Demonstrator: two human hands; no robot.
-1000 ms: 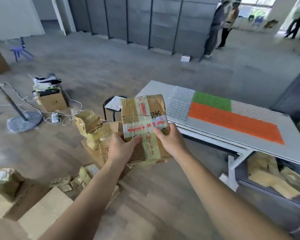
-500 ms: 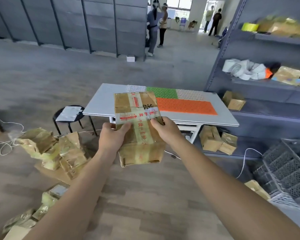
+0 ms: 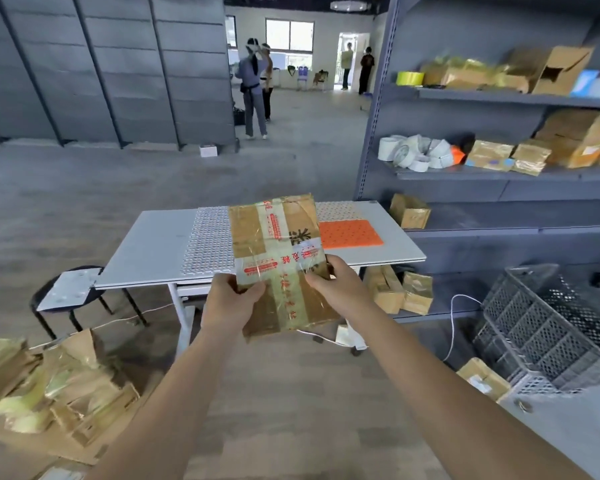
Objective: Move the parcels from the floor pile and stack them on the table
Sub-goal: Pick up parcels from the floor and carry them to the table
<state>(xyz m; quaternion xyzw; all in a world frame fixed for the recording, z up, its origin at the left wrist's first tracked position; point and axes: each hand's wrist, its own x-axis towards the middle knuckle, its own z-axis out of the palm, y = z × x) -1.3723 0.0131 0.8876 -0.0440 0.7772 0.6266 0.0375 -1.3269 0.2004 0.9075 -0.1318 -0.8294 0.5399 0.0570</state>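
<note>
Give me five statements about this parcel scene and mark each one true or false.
1. Both hands hold one parcel. True: the left hand and the right hand grip its lower part.
2. The parcel already lies on the table. False: it is held up in the air in front of it.
3. An orange mat lies on the table. True.
4. The floor pile is to the person's right. False: it is at lower left.
5. The stool stands on the table. False: it stands on the floor at the table's left end.
</note>
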